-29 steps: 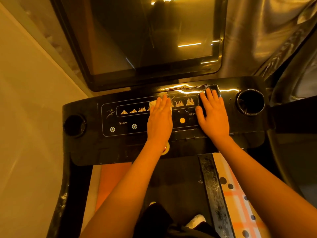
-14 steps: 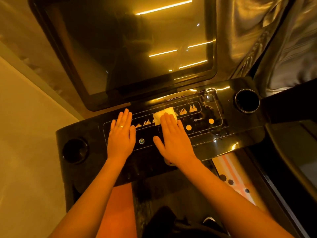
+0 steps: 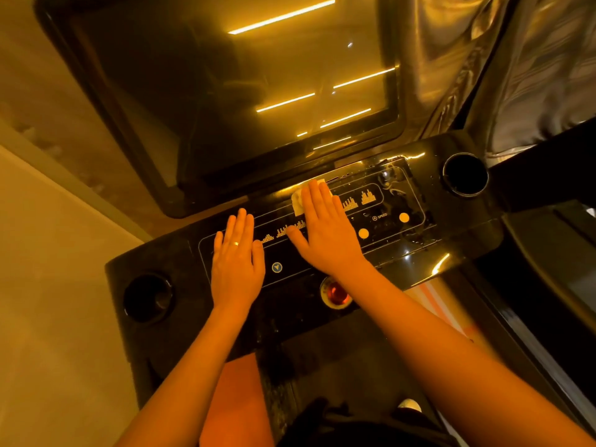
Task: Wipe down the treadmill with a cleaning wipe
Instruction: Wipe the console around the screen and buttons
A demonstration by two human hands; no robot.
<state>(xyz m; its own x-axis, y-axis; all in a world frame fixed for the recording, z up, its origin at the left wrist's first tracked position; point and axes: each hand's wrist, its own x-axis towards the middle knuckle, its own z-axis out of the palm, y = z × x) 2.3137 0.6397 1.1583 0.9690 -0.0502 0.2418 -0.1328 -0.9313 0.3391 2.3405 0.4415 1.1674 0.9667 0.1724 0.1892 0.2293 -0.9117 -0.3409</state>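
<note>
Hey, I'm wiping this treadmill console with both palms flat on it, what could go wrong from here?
The right hand presses the wipe across the lit control panel, so a yellow button might get triggered. The left hand lies flat beside the arrow button and could press it. Wet streaks on the panel's right side might seep into the controls.

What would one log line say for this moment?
right hand: presses wipe on console | left hand: flat on console

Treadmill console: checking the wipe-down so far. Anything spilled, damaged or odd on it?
Only wet streaks and droplets on the panel's right end, beside the right cup holder, likely moisture from the wipe under the right hand. No visible damage.
</note>
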